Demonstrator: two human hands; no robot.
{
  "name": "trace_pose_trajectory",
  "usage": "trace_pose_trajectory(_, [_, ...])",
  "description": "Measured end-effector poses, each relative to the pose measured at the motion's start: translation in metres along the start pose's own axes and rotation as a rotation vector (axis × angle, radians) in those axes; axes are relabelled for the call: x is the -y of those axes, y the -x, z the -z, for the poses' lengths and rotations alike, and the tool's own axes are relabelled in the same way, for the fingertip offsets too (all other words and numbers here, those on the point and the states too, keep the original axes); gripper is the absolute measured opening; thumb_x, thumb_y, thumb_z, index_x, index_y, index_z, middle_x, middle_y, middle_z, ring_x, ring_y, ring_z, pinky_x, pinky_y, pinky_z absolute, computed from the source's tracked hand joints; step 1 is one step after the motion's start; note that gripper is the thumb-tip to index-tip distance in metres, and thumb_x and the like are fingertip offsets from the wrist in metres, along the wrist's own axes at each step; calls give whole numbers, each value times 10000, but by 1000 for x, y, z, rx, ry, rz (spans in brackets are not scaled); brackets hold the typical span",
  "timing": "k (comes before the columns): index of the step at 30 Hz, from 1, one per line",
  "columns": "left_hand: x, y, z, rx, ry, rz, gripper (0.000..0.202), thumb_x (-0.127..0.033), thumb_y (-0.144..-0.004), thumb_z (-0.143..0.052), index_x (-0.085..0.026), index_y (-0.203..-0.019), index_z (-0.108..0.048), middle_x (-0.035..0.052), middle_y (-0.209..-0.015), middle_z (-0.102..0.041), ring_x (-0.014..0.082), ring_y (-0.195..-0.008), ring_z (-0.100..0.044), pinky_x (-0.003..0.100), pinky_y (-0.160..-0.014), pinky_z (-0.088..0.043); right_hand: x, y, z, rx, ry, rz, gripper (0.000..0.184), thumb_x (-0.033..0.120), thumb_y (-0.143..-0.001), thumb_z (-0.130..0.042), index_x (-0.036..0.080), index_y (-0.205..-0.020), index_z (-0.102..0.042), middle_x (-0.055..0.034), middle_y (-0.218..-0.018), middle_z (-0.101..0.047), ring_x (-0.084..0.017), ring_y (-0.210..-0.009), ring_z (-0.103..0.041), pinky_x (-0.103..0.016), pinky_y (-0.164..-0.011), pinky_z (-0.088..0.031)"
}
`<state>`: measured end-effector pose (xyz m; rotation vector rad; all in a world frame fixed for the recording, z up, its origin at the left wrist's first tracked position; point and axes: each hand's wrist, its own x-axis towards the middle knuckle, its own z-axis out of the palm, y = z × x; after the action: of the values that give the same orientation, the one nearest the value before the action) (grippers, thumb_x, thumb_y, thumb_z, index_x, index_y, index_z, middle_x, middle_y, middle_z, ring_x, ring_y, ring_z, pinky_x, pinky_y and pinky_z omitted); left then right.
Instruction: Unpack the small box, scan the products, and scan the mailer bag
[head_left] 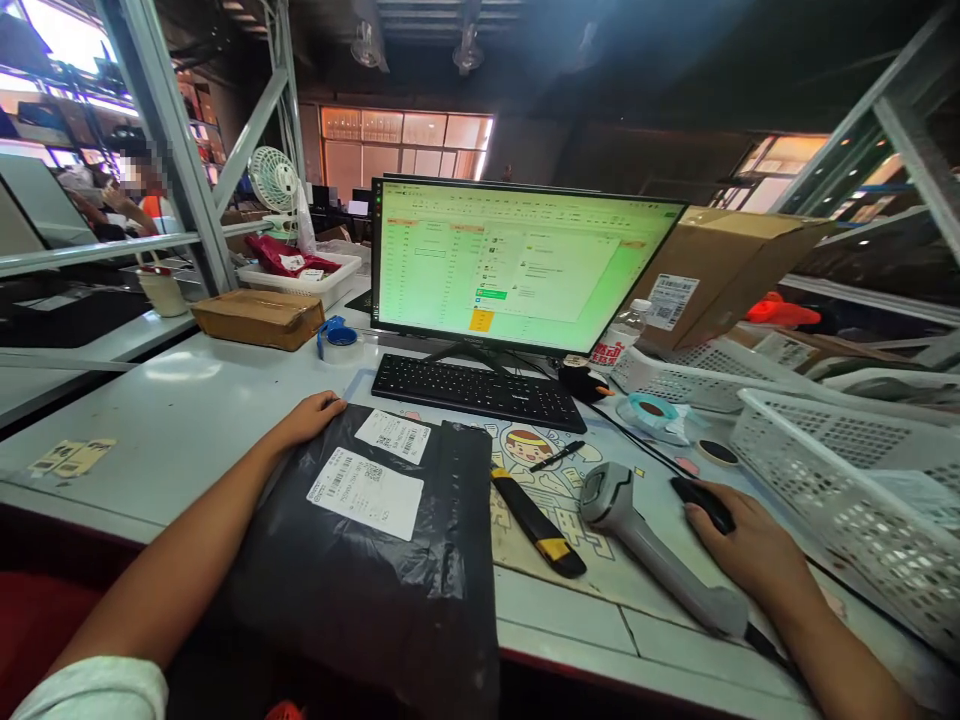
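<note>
My left hand (309,418) is closed on the upper left corner of a black plastic mailing bag (457,520), which lies partly on the desk and hangs over its front edge. Two white labels (367,492) with printed codes are stuck on the bag. My right hand (750,535) rests over a black computer mouse (703,503), fingers around it. Between the hands lie a black and yellow utility knife (536,522) and a grey barcode scanner (652,548) with its cable running beneath my right forearm.
Behind the bag are a black keyboard (480,392) and a lit monitor (510,270). White plastic baskets (847,500) line the right side, with a large cardboard box (727,270) behind. A small carton (259,318) and blue tape dispenser (337,338) stand left. A person (142,190) is far left.
</note>
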<state>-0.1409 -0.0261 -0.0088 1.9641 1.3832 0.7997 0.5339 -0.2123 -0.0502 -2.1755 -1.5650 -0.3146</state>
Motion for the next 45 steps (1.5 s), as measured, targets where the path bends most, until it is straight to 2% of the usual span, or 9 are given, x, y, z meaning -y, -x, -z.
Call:
trace_pose_trajectory(6, [-2,2,1,1,6,13,558,-753,-818,-465,-215,-833,-614,70,-866,-698,282,-869,-625,369,-760,-474,3,0,3,36,-11,-46,645,656,-816,-376,219,-1241,-586,-176,-1299,-646,-375,-1237,-605,-526,-1096,-474])
trace_pose_trajectory(21, [2,1,0,-19,4,-19,521,-726,-825,-477,-220,-780,-594,65,-856,-692,274,-848,-628,381,-783,-482,-1,-3,1,2,-35,-4,599,665,-793,-388,256,-1191,-569,-163,-1271,-664,-398,-1224,-616,-573,-1101,-473])
trace_pose_trajectory(28, [1,1,-1,-16,-2,-10,516,-715,-840,-463,-220,-794,-600,60,-859,-689,269,-848,-628,375,-791,-489,-4,-3,-1,18,-14,-6,642,671,-807,-375,226,-1220,-583,-176,-1270,-663,-390,-1223,-620,-552,-1094,-482])
trace_pose_trajectory(38, [0,2,0,22,-8,24,570,-775,-826,-449,-222,-805,-587,48,-849,-676,277,-855,-640,371,-762,-480,-8,1,-5,-55,-13,36,623,613,-861,-395,189,-1253,-628,-148,-1289,-669,-339,-1182,-638,-500,-1051,-498])
trace_pose_trajectory(45, [-1,2,0,1,-21,23,572,-787,-780,-454,-229,-758,-579,39,-797,-676,269,-815,-625,367,-757,-474,-11,3,-7,-97,-12,86,589,572,-888,-428,179,-1266,-651,-144,-1284,-674,-322,-1166,-642,-491,-1049,-501])
